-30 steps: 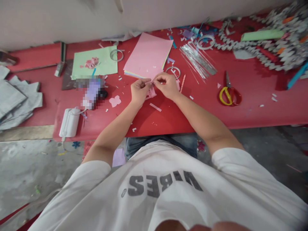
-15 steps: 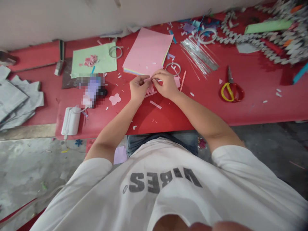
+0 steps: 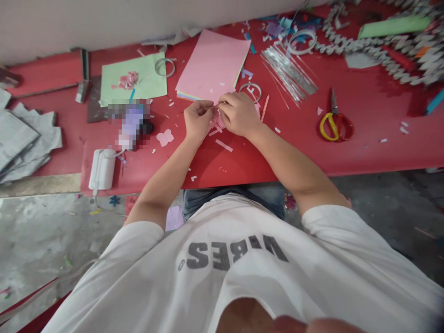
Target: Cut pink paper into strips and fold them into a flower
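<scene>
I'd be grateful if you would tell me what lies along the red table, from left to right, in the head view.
Grey paper stack, white device, pink cutout, left hand, right hand, scissors.

The left hand [image 3: 198,120] and right hand [image 3: 239,113] meet over a red tabletop [image 3: 236,166], their fingertips pinching a small pink paper piece [image 3: 218,110] between them. Pink paper strips [image 3: 215,129] lie just beneath the hands. A stack of pink paper sheets [image 3: 211,64] sits just beyond them, and a clear plastic ring [image 3: 249,90] lies beyond the right hand. A pink flower-shaped cutout [image 3: 165,137] lies just left of the left hand. Yellow-handled scissors [image 3: 335,122] rest well right of the right hand.
</scene>
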Demonstrator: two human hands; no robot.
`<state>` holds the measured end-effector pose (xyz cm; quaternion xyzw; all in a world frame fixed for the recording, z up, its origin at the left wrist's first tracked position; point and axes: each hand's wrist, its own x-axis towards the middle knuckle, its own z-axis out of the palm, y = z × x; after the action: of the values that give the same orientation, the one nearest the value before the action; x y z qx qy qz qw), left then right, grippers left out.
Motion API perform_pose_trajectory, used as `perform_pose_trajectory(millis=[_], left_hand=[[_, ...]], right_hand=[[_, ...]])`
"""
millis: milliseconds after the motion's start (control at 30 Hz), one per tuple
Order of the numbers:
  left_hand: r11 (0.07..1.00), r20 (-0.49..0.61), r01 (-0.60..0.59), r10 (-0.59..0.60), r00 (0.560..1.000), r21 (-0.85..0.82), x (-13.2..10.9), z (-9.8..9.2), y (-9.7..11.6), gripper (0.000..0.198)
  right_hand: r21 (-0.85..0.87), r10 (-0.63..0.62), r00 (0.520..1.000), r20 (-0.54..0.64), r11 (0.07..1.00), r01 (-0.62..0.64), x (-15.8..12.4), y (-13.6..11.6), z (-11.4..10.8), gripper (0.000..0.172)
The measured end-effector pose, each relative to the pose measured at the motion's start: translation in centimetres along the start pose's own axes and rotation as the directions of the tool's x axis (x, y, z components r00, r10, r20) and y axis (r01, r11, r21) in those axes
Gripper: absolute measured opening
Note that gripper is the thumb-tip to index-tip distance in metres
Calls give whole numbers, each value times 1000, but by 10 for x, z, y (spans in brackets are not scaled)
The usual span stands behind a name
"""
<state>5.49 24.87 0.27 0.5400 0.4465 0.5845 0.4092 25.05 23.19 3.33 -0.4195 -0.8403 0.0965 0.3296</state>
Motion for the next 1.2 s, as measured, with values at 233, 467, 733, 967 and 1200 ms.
perform_pose_trajectory(millis=[233,467,733,967,1200], left_hand=[[998,11,65,-64,998,-21,9,-6,-5,23],[961,-92,273,-276,957,-36,41,-38,-10,58],[959,-56,275,-279,959,-67,48,-48,-8,43],[954,-66,284,-291,954,-99,46,-46,-7,31],[963,-48,259,-263,964,-75,49,-49,-13,63]], right_hand=[[29,41,997,-59,999,-39,-1,14,-2,30],[233,190,981,39,953,-194,-1,29,-16,31],[272,10,952,305,957,-97,-9,19,0,41],[245,-16,962,273,968,-53,-9,28,15,36],[256,52,989,142,963,-88,-6,30,24,49]])
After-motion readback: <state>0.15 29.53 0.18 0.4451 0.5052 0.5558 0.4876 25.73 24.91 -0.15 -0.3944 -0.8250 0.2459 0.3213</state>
